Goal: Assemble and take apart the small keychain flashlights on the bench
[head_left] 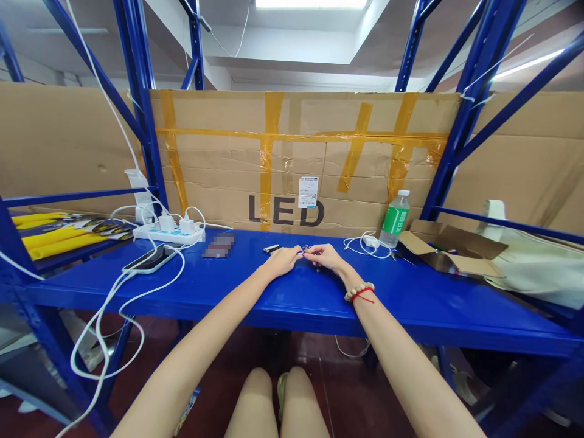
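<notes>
Both hands meet over the middle of the blue table. My left hand is palm down, its fingers pressed together around something too small to make out. Close beside it, my right hand pinches at the same spot, thumb and fingertips together on a small thing that I cannot identify. Small dark and shiny bits show around the right fingertips. Just behind my left hand lies a small black and white object. A beaded bracelet with a red string circles my right wrist.
A white power strip with plugs, a phone and looping cables are at the left. At the right stand a bottle, a white charger and an open cardboard box. A taped cardboard panel closes off the back.
</notes>
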`<state>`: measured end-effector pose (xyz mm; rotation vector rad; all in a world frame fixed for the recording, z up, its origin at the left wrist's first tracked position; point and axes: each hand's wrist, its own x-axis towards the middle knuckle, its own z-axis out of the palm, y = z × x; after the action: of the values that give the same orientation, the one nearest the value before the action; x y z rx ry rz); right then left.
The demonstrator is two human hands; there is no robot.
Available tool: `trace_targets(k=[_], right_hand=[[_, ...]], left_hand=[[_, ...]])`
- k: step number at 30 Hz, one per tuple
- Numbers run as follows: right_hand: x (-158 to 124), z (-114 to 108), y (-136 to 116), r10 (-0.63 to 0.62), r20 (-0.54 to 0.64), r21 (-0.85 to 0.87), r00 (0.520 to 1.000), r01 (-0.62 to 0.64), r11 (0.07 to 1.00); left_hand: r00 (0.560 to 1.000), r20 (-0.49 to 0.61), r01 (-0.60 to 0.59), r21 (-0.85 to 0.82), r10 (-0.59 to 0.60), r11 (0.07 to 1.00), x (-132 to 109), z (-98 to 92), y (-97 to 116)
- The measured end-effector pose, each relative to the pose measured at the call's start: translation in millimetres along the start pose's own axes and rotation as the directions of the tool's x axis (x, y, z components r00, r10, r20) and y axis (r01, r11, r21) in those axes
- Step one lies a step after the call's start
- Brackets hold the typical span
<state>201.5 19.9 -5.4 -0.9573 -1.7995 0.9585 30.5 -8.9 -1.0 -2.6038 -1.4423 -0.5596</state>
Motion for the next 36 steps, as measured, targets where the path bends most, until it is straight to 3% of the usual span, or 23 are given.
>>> trace_targets(k=[36], right_hand=[[4.1, 2.8, 5.4, -0.073, -0.053, -0.08, 0.996, 0.068, 0.994]], left_hand=[[0.998, -0.068, 0.013, -0.056, -0.017, 0.998, -0.6, -1.0, 0.2]])
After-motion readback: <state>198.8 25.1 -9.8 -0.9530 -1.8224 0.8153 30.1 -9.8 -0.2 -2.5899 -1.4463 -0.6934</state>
